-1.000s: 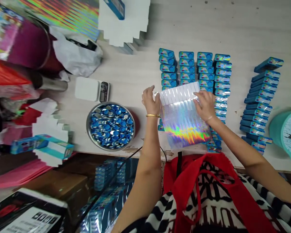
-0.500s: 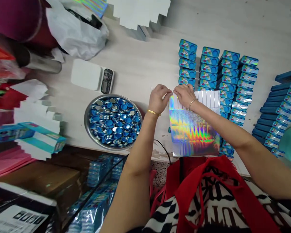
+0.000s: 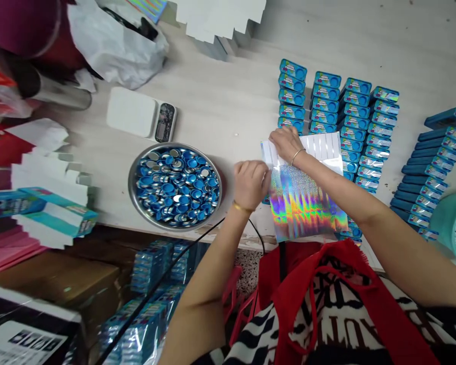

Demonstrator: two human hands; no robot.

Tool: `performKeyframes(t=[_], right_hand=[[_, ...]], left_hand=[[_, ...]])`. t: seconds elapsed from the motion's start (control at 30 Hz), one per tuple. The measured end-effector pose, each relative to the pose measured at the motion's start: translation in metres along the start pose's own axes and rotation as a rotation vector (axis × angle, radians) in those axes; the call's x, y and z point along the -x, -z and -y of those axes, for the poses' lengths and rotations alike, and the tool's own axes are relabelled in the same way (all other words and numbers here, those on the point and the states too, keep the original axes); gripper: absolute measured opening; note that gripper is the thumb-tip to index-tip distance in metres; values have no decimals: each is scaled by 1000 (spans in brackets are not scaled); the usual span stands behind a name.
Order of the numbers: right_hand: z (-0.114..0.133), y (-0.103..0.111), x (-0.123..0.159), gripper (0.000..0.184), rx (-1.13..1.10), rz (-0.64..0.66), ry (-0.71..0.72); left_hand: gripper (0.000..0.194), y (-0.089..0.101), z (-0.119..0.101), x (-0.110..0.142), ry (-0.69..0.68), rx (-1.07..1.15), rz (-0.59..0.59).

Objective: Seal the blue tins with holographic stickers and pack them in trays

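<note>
A shiny rainbow holographic sticker sheet (image 3: 304, 208), with a pale band of narrow strips along its far end, lies tilted over part of the blue boxes. My left hand (image 3: 251, 183) is closed at the sheet's left edge, fingers curled over and fingertips partly hidden. On the far edge, near the left corner, my right hand (image 3: 287, 144) has its fingers bent and pressed together on the sheet. Rows of small blue boxes (image 3: 326, 105) stand beyond and beside the sheet. Left of my left hand sits a steel bowl (image 3: 131, 190) full of round blue-and-silver caps (image 3: 175, 185).
A white digital scale (image 3: 133, 112) lies behind the bowl. Another row of blue boxes (image 3: 427, 175) stands at the right, near a turquoise tub (image 3: 439, 218). White cartons (image 3: 224, 17) are at the back. A black cable (image 3: 209, 230) crosses the table's front edge.
My left hand has come away from the sheet's far left corner, down along its left edge, fingers now more curled. The sheet has tilted slightly. My right hand stays at the far edge.
</note>
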State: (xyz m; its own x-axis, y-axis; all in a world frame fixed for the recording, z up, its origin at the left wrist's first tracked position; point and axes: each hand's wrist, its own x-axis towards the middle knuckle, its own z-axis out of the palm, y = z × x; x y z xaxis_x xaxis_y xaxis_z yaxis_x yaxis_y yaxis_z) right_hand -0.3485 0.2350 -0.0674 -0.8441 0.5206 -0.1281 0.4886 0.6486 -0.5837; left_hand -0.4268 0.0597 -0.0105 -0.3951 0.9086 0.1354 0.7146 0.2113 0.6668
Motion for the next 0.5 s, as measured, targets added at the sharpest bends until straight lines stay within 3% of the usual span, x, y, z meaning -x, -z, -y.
performKeyframes(t=[0.1,0.2,0.33,0.4,0.5], right_hand=[[10,16,25,54,-142,-147,17],[22,35,89,74,-439,-297,-73],[33,44,215,89,-859,-241,-319],[35,44,275,73,-977,-231,-417],[32,43,346,56,-1042,-325,-524]], left_hand=[[16,18,-47,37,187,151,-253],[24,15,-87,63,413,523,-411],[31,-18,-127,90,621,879,-348],[32,-40,-145,108,685,966,-266],[31,-75,-169,137,766,1000,-70]])
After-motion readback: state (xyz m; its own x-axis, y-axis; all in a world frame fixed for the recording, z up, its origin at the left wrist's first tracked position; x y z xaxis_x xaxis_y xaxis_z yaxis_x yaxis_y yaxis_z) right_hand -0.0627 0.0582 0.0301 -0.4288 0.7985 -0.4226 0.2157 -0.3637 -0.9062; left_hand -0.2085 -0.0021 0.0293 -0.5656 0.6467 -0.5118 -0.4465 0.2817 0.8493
